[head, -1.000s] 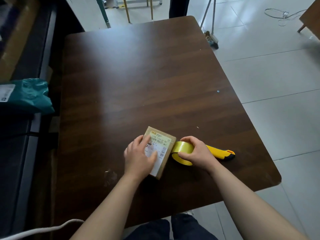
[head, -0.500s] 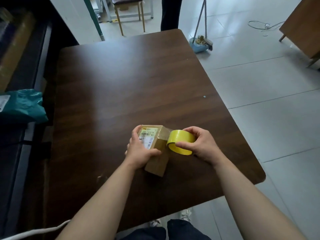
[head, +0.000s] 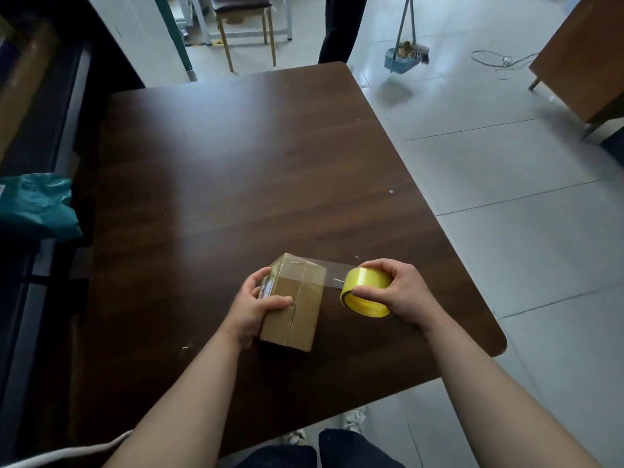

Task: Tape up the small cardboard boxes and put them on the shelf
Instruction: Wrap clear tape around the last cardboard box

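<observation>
A person seated at a dark wooden table [head: 236,157] seals 1 small cardboard box [head: 293,304], which stands near the table's front edge with its flap seam facing up. The left hand [head: 251,307] is clamped around the box's left side, thumb pressed across the top beside the seam, apparently to pin the box down so it cannot slide while tape is drawn off. The right hand [head: 400,293] grips a yellow roll of tape [head: 364,292], fingers over the top and thumb on the near face, held just right of the box and slightly above the table. A clear strip of tape [head: 334,270] runs taut from the roll to the box's far top edge, where it is already stuck down across the cardboard; holding the roll out to the side looks meant to keep that strip flat and wrinkle-free. The long centre seam nearer the camera looks untaped. A teal plastic bag [head: 33,207] lies on the dark shelving at far left, well apart from the work. No cutter is visible.
</observation>
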The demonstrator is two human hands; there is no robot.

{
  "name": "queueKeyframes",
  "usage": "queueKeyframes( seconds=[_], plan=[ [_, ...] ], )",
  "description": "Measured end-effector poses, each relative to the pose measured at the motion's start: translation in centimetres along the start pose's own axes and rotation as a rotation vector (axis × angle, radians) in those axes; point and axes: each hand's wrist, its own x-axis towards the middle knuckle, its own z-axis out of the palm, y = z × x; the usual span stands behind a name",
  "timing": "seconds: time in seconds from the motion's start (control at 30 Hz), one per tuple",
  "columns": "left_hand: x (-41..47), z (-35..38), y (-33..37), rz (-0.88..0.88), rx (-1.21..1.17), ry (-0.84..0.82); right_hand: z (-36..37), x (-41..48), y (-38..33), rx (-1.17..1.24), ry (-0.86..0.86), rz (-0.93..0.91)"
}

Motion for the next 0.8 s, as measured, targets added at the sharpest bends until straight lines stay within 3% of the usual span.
queueKeyframes(
  seconds=[0.5,0.8],
  plan=[
    [0.3,-1.4,-0.5,0.020,-0.048,-0.047,3.2,1.9,2.1,-0.056,-0.058,0.073],
    [-0.5,-2.5,-1.2,0.018,-0.049,0.055,6.4,3.4,2.7,-0.088,-0.083,0.098]
  ],
)
